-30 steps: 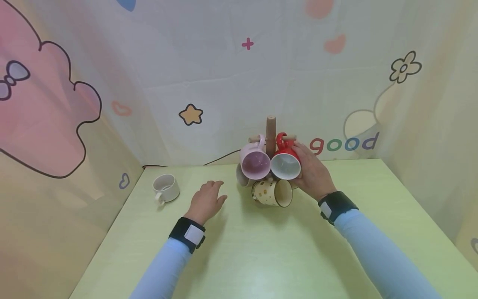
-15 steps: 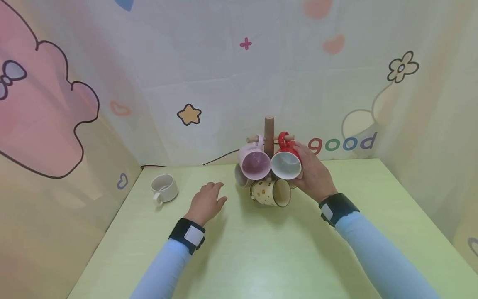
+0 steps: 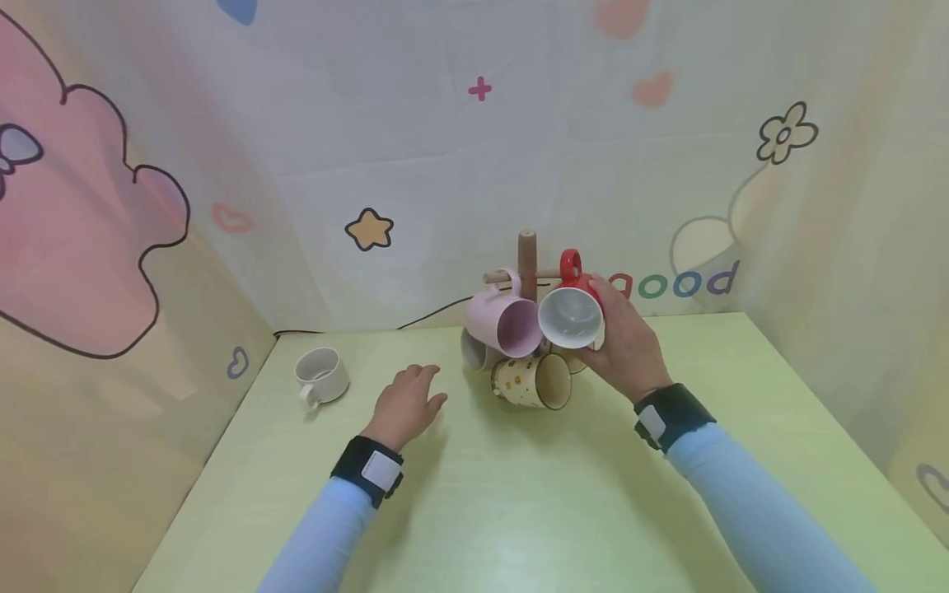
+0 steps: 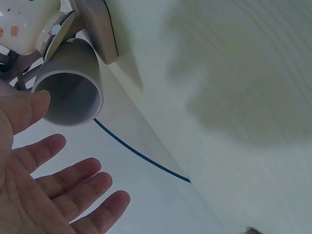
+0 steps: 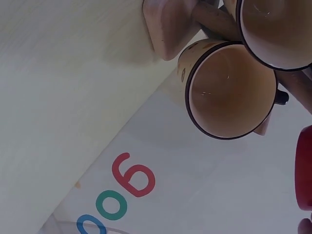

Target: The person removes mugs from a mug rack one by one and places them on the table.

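Note:
My right hand grips the red mug by its side, its white inside facing me. Its handle stands up at the outer end of the rack's upper right peg, overlapping it in the head view. The wooden mug rack also bears a pink mug, a spotted cream mug and a pale mug lower left. Only an edge of the red mug enters the right wrist view. Fingers spread and holding nothing, my left hand hovers over the table left of the rack.
A white cup stands on the light green table at the far left. Another dark-rimmed cream mug hangs low on the rack's right. Behind runs a printed curtain, with a dark cord along its foot.
The red mug has come outward along its peg, rising slightly with my right hand. The pink mug has swung, its mouth turning right. The head view has shifted slightly; my left hand stays put.

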`<state>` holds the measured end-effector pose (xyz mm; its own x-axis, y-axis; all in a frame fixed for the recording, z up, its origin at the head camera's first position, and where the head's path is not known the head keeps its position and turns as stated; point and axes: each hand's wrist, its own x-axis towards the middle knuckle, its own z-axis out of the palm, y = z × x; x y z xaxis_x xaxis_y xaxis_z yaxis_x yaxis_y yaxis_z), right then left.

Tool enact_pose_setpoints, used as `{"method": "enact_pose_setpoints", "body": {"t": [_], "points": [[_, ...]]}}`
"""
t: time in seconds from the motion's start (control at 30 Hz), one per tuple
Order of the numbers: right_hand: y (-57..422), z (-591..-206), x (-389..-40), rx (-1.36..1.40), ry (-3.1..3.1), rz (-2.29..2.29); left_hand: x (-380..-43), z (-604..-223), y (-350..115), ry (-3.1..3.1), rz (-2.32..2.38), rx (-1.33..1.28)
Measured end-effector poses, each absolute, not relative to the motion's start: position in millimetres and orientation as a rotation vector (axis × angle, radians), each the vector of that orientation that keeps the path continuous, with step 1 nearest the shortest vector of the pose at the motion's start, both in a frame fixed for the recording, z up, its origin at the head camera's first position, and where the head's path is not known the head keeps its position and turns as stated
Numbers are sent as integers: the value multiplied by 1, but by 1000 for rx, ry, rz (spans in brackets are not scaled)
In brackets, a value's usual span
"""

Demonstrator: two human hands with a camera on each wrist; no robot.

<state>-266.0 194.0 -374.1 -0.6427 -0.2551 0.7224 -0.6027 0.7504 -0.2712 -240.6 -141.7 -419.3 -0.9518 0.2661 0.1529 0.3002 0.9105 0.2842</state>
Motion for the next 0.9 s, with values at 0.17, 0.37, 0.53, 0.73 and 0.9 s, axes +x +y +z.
{"method": "enact_pose_setpoints", "body": {"t": [0.17, 0.37, 0.53, 0.73, 0.9], "points": [[194, -373, -259, 605, -2239, 713, -239, -422, -142, -2972, -483, -421], [197, -372, -249, 500, -2195, 812, -235, -420, -143, -2971, -514, -428], [200, -370, -241, 429, -2172, 856, -231, -419, -143, -2970, -534, -423], [201, -364, -227, 326, -2202, 957, -230, -423, -145, -2976, -544, -419], [204, -361, -215, 266, -2238, 1053, -227, -423, -144, -2981, -566, -420]]}}
